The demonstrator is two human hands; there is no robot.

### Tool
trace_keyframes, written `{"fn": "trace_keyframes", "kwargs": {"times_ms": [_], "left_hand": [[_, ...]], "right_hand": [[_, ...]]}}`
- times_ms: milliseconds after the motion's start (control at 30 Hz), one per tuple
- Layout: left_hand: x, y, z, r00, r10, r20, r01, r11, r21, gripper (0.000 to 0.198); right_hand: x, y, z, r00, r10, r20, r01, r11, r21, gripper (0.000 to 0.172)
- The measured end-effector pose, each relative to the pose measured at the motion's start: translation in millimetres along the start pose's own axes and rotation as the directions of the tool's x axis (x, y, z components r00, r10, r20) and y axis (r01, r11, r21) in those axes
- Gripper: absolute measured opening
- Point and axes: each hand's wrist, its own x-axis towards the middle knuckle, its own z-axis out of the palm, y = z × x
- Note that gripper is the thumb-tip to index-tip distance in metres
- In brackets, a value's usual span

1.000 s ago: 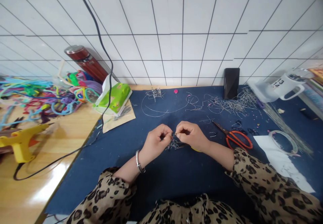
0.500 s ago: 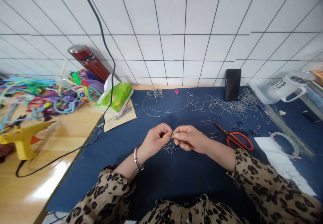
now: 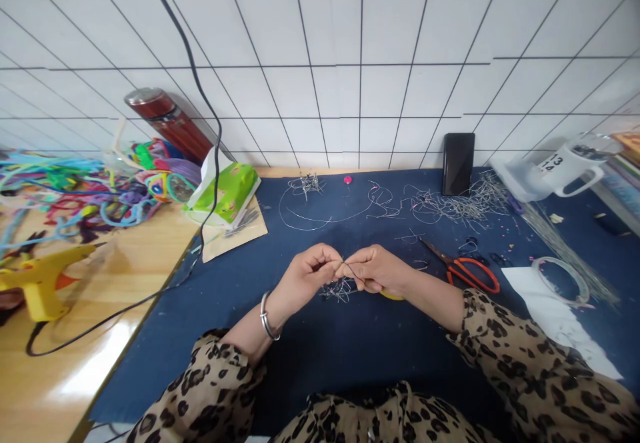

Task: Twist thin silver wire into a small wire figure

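My left hand and my right hand meet fingertip to fingertip above the dark blue mat. Both are closed in a pinch on a thin dark wire, which crosses in front of the right fingers. Its ends are hard to make out. Just below the hands lies a small tangle of silvery wire pieces. Something yellow shows partly from under my right hand; the rest of it is hidden. To the right lie orange-handled scissors with dark blades.
Loose wires spread near a black phone leaning on the wall. A white mug and a clear ring-shaped roll are at right. At left are a tissue pack, a yellow glue gun and a black cord.
The dark wire now shows more, slanting across my right fingers. My right hand has turned slightly, and a yellow thing shows more beneath it. The whole view has shifted a little.
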Motion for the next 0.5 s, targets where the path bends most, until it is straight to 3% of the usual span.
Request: {"fn": "trace_keyframes", "kwargs": {"times_ms": [133, 233, 333, 500], "left_hand": [[2, -2, 4.5, 0.994, -0.02, -0.104, -0.009, 0.963, -0.269, 0.011], [3, -4, 7.8, 0.984, -0.011, -0.176, -0.05, 0.939, -0.34, 0.014], [-1, -6, 9.7, 0.965, 0.048, -0.257, -0.115, 0.961, -0.252, 0.015], [-9, -6, 11.4, 0.928, 0.167, -0.334, -0.168, 0.985, 0.024, 0.014]], "right_hand": [[4, 6, 2, 0.994, -0.088, -0.062, 0.095, 0.988, 0.124, 0.032], [6, 8, 3, 0.984, -0.139, -0.107, 0.156, 0.973, 0.169, 0.035], [5, 8, 4, 0.978, -0.176, -0.112, 0.188, 0.975, 0.115, 0.036], [1, 3, 6, 0.969, -0.233, -0.081, 0.211, 0.954, -0.212, 0.039]]}}
